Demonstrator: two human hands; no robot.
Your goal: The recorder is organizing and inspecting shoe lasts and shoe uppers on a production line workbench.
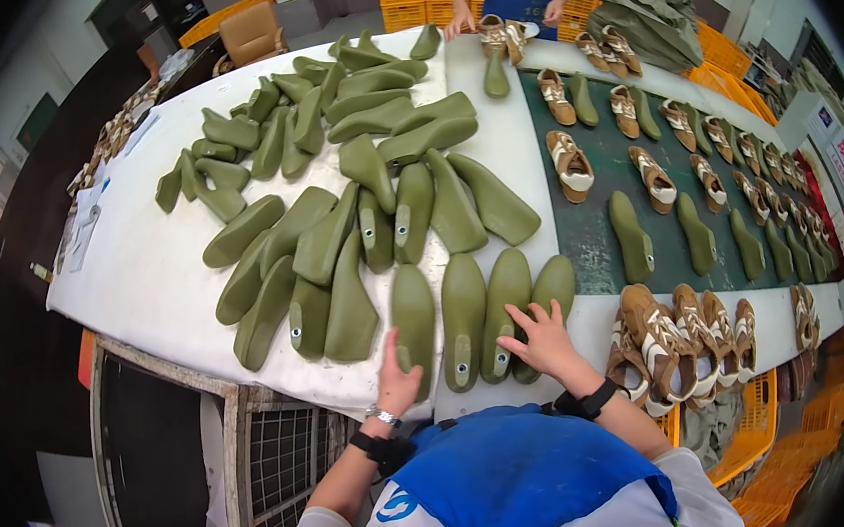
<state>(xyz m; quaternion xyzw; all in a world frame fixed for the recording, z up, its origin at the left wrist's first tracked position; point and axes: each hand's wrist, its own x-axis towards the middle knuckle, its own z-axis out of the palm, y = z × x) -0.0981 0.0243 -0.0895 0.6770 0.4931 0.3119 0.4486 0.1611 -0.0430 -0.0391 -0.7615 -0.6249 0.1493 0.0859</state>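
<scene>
Both hands, left hand [395, 376] and right hand [543, 338], rest spread on olive shoe lasts [464, 320] lined up at the table [142, 278] edge, seemingly for easy picking.

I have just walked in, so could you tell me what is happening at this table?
A person in a blue apron stands at a white table covered with olive-green shoe lasts. The left hand and the right hand rest open on the nearest row of lasts. Brown-and-white shoes sit beside the right hand; another person works at the far end.
</scene>
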